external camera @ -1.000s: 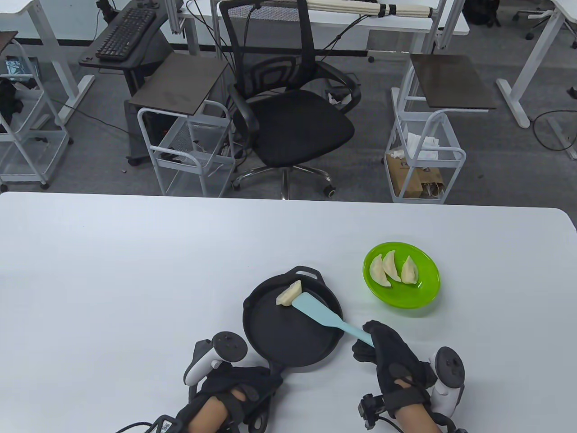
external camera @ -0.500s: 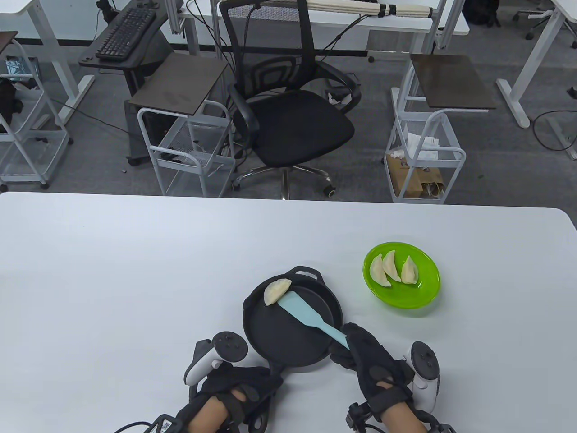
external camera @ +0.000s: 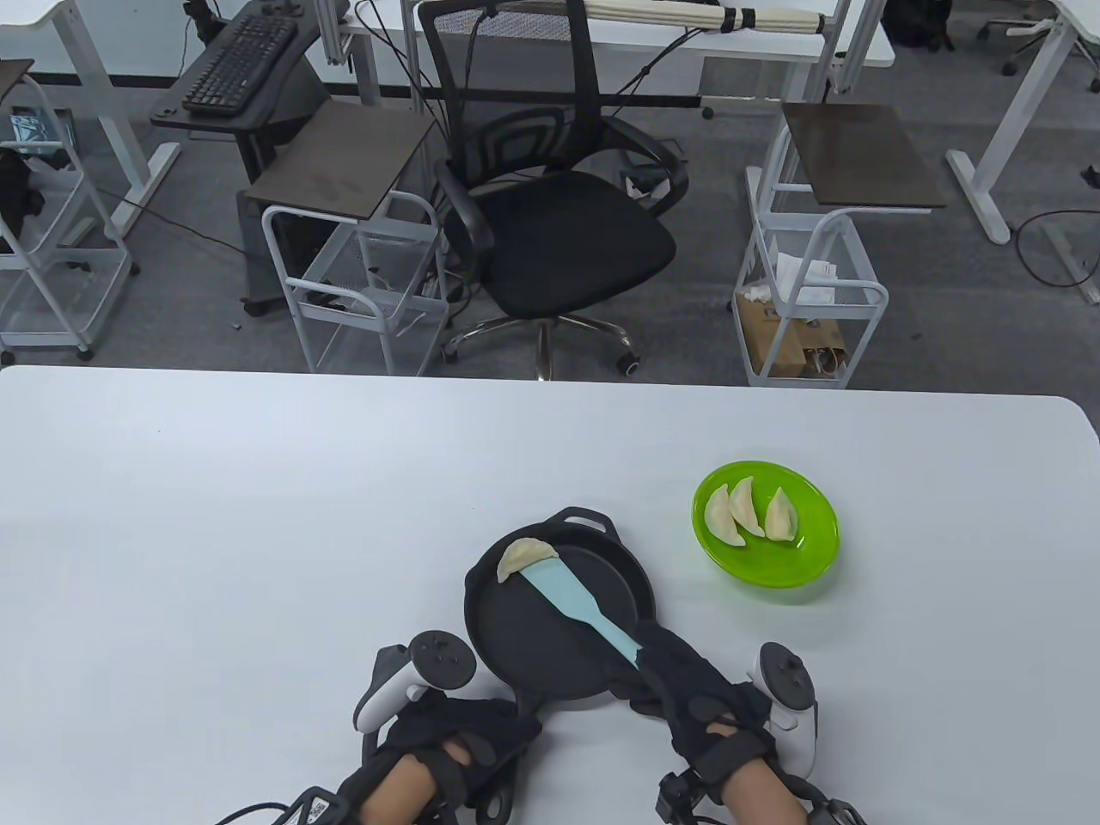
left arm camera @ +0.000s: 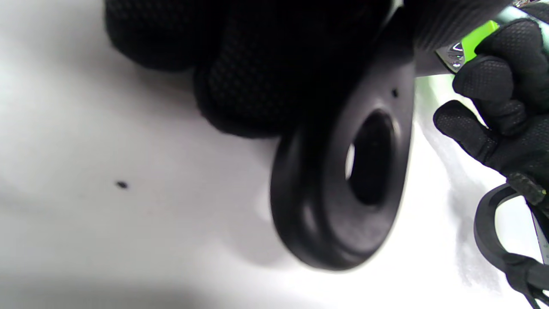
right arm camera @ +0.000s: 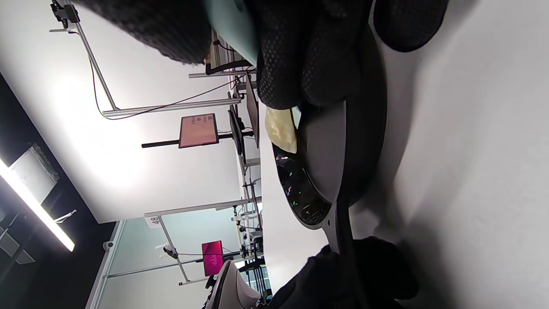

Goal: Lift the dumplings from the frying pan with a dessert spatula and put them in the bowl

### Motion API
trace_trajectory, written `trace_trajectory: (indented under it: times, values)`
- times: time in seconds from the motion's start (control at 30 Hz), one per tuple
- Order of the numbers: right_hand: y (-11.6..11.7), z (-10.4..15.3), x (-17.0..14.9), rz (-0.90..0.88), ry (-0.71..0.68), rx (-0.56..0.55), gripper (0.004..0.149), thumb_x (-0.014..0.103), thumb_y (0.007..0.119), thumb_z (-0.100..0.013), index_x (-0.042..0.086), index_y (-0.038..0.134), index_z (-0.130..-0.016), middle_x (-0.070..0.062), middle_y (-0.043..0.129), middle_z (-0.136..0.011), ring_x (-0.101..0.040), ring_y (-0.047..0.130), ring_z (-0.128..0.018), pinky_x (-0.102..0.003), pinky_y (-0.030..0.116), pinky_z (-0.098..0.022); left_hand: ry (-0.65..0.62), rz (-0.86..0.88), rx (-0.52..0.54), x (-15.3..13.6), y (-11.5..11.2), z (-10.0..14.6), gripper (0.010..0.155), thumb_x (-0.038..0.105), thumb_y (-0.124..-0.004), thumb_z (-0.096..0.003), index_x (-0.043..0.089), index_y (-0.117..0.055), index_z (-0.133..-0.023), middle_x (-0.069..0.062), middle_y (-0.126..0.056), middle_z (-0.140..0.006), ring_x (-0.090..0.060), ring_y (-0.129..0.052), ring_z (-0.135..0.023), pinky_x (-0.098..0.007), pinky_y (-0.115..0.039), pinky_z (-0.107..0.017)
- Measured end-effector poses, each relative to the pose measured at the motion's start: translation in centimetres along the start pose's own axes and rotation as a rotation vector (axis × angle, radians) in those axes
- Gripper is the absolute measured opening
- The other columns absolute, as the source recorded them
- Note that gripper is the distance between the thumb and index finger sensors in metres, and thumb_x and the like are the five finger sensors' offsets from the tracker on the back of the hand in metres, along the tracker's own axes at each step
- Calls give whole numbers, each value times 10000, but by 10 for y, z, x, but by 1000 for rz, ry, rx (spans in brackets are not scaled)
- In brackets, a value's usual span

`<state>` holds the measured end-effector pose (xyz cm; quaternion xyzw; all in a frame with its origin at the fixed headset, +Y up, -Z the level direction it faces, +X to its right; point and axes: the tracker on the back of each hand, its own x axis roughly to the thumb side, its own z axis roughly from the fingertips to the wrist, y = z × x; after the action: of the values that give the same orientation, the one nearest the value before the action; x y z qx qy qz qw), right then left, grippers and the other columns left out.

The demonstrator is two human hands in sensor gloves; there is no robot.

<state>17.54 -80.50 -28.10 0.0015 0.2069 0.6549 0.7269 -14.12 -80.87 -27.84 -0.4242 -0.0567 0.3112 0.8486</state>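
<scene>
Table (external camera: 258, 516), white and broad, carries everything in front of you. On it, near your hands, sits the round black cast-iron frying pan (external camera: 550, 636), its looped long handle (left arm camera: 343, 193) pointing back toward you. Your left hand (external camera: 455, 739) in its black sensor glove grips that handle, fingers curled round it just ahead of the loop. Your right hand (external camera: 687, 696), at the pan's near right rim, has its fingers wrapped round the handle of the pale blue silicone dessert spatula (external camera: 571, 593). The spatula runs diagonally across the pan, and its flat blade touches the one pale crescent dumpling in the pan (external camera: 520, 557), which lies against the far left wall. You cannot tell whether the blade edge is under it or only against it. To the right of the pan, apart from it, stands the bright green plastic bowl (external camera: 816, 550), holding three more pale dumplings (external camera: 746, 514) side by side.
</scene>
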Motion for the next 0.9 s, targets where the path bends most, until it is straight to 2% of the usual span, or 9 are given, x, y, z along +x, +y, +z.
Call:
trace_trajectory:
  times: [0.23,0.57,0.9]
  values:
    - [-4,3,-4,-75,7,-34,572,334,691,-596,122,482,-1085,-208,740,-989,-469,771,-866,-674,515,-713,-2,3,0,0,0,0,611,723,-677,-510,341,-728,-985,103,-1065,-590,-149,-1040,-378,-380,-837,-361]
    - [-13,13,11,-123,-86,-113,588,329,683,-590,118,444,-1084,-192,729,-996,-463,767,-870,-668,522,-710,-2,10,-2,-1,-1,1,610,723,-674,-511,346,-726,-988,108,-1062,-596,-149,-1039,-384,-379,-835,-364]
    - [-32,35,31,-199,-206,-296,605,315,681,-583,79,417,-1073,-195,717,-991,-468,760,-864,-659,529,-704,0,12,-2,-2,-1,1,608,723,-673,-511,350,-724,-989,111,-1062,-596,-149,-1040,-386,-378,-835,-365]
